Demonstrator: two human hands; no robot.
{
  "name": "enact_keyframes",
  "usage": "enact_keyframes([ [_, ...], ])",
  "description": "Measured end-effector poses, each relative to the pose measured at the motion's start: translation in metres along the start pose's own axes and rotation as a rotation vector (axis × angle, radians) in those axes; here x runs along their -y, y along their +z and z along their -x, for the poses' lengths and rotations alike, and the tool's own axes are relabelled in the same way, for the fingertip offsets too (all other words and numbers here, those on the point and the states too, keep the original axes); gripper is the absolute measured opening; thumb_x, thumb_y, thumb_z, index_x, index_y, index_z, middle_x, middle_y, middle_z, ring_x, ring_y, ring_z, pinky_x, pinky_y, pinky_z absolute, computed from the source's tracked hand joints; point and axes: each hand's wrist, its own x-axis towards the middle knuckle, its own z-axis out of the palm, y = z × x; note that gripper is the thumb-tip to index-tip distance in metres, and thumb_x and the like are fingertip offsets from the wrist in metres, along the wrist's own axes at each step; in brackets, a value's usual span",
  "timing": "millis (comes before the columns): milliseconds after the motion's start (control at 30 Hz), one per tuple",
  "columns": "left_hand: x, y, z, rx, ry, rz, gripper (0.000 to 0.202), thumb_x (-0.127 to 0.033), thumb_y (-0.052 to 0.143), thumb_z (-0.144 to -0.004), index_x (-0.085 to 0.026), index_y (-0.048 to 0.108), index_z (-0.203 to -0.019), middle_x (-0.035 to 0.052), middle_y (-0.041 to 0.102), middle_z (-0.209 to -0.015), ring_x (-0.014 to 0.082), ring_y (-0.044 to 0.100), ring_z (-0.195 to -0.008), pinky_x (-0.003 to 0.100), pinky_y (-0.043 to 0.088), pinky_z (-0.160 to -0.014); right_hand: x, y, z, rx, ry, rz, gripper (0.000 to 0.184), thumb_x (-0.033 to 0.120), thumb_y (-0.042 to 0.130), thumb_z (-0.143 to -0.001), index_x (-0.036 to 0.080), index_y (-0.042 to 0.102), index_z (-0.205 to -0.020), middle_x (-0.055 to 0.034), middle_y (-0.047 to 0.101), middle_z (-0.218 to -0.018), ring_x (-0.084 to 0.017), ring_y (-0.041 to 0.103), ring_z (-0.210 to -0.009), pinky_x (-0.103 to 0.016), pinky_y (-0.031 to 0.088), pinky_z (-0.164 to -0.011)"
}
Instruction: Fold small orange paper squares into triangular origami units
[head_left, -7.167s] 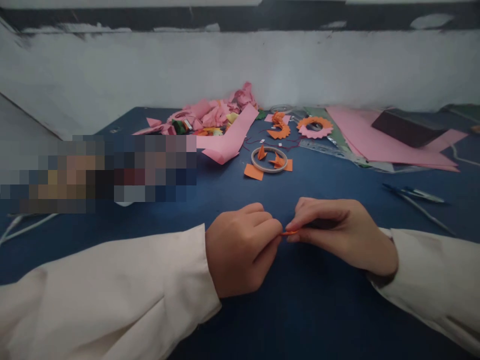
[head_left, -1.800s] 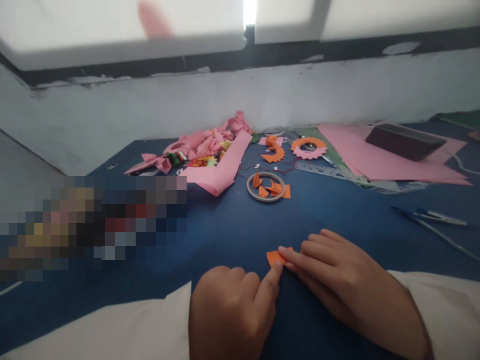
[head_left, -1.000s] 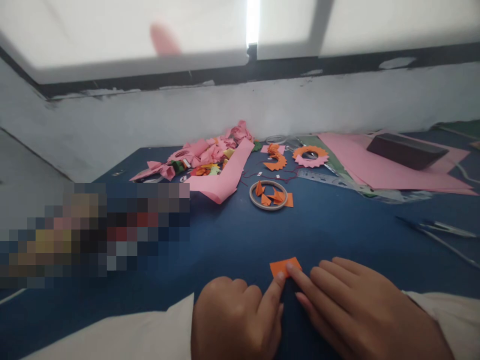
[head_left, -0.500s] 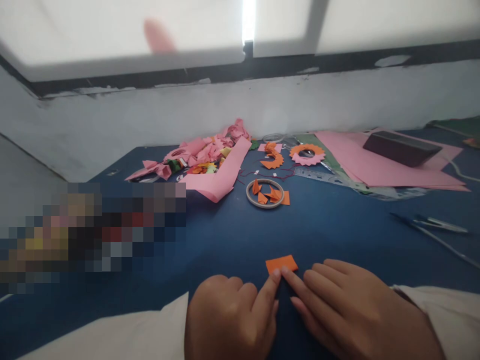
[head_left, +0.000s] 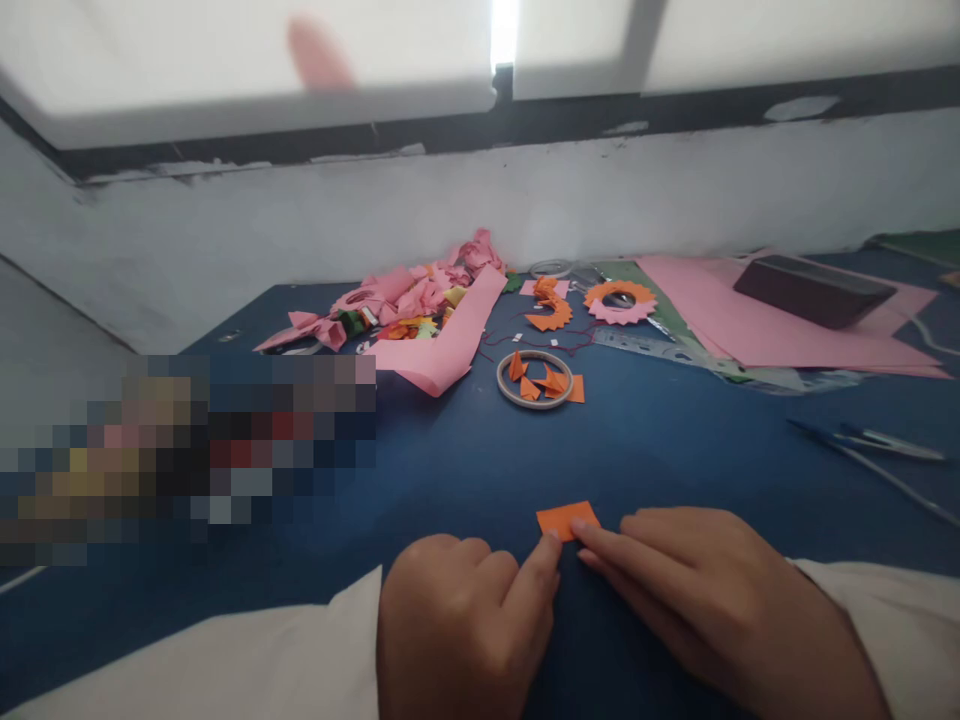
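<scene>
A small folded piece of orange paper (head_left: 564,518) lies flat on the blue table in front of me. My left hand (head_left: 480,615) has most fingers curled, with the index finger stretched to the paper's near edge and pressing it down. From the other side, my right hand (head_left: 694,590) rests its index fingertip on the paper's right part. Its fingers are stretched out side by side, and the thumb tip shows just below the near edge. Beyond the hands, a roll of tape (head_left: 501,388) lies flat around several folded orange pieces (head_left: 553,382).
Crumpled pink paper scraps (head_left: 412,295) are heaped at the back left, beside a curled pink strip (head_left: 439,365). Farther right are a pink-and-orange paper ring (head_left: 621,292), a clear ruler (head_left: 649,348), pink sheets (head_left: 780,340) under a dark block (head_left: 814,288), and a pen (head_left: 892,442).
My right index fingertip has slid rightward along the orange paper, away from the left fingertip. The left finger stays at the near edge. The whole view has shifted slightly.
</scene>
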Motion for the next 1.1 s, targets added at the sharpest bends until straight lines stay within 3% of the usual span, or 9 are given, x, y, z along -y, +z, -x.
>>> enact_keyframes([
  [100, 0.007, 0.002, -0.006, -0.019, -0.1, 0.085, 0.018, -0.025, 0.058, -0.081, -0.016, 0.069, -0.092, -0.0031, 0.062, -0.053, 0.0156, 0.056, -0.041, 0.031, 0.033, -0.038, -0.004, 0.002, 0.0, 0.052, 0.104, -0.101, 0.023, 0.022, 0.04, -0.094, 0.021, 0.061, -0.084, 0.0026, 0.054, -0.059, -0.011, 0.048, -0.051, -0.024, 0.032, -0.049],
  [200, 0.013, 0.004, -0.012, 0.082, -0.18, 0.191, 0.019, -0.035, 0.064, -0.078, -0.021, 0.068, -0.09, -0.0042, 0.068, -0.059, 0.0157, 0.063, -0.048, 0.027, 0.038, -0.043, -0.007, 0.002, -0.001, 0.068, 0.14, -0.142, 0.024, 0.023, 0.041, -0.093, 0.021, 0.062, -0.084, 0.0017, 0.056, -0.062, -0.01, 0.05, -0.054, -0.023, 0.034, -0.051],
  [300, 0.014, 0.004, -0.013, 0.092, -0.175, 0.236, 0.012, -0.029, 0.06, -0.081, -0.022, 0.068, -0.088, -0.0043, 0.07, -0.064, 0.0147, 0.064, -0.05, 0.025, 0.039, -0.045, -0.007, 0.001, -0.004, 0.105, 0.18, -0.205, 0.023, 0.022, 0.042, -0.092, 0.021, 0.062, -0.083, 0.0017, 0.059, -0.064, -0.01, 0.054, -0.057, -0.022, 0.038, -0.053],
  [567, 0.012, 0.004, -0.013, 0.07, -0.183, 0.256, 0.017, -0.024, 0.052, -0.084, -0.022, 0.069, -0.085, -0.0036, 0.07, -0.061, 0.0128, 0.063, -0.045, 0.024, 0.037, -0.042, -0.007, -0.001, -0.006, 0.17, 0.293, -0.305, 0.017, 0.021, 0.046, -0.09, 0.024, 0.062, -0.088, 0.0032, 0.066, -0.074, -0.01, 0.062, -0.067, -0.022, 0.045, -0.061],
  [900, 0.012, 0.003, -0.016, 0.097, -0.226, 0.246, 0.017, -0.024, 0.053, -0.083, -0.024, 0.07, -0.084, -0.0052, 0.069, -0.057, 0.012, 0.061, -0.043, 0.023, 0.035, -0.042, -0.007, 0.001, -0.005, 0.107, 0.274, -0.224, 0.02, 0.022, 0.048, -0.089, 0.027, 0.063, -0.101, 0.0033, 0.068, -0.072, -0.011, 0.063, -0.062, -0.021, 0.046, -0.057],
  [1100, 0.012, 0.003, -0.015, 0.112, -0.244, 0.238, 0.014, -0.026, 0.056, -0.082, -0.026, 0.07, -0.085, -0.0058, 0.069, -0.059, 0.0128, 0.063, -0.045, 0.023, 0.037, -0.044, -0.008, 0.001, -0.004, 0.101, 0.282, -0.262, 0.021, 0.021, 0.048, -0.088, 0.027, 0.065, -0.1, 0.0013, 0.071, -0.082, -0.012, 0.066, -0.071, -0.021, 0.05, -0.062],
])
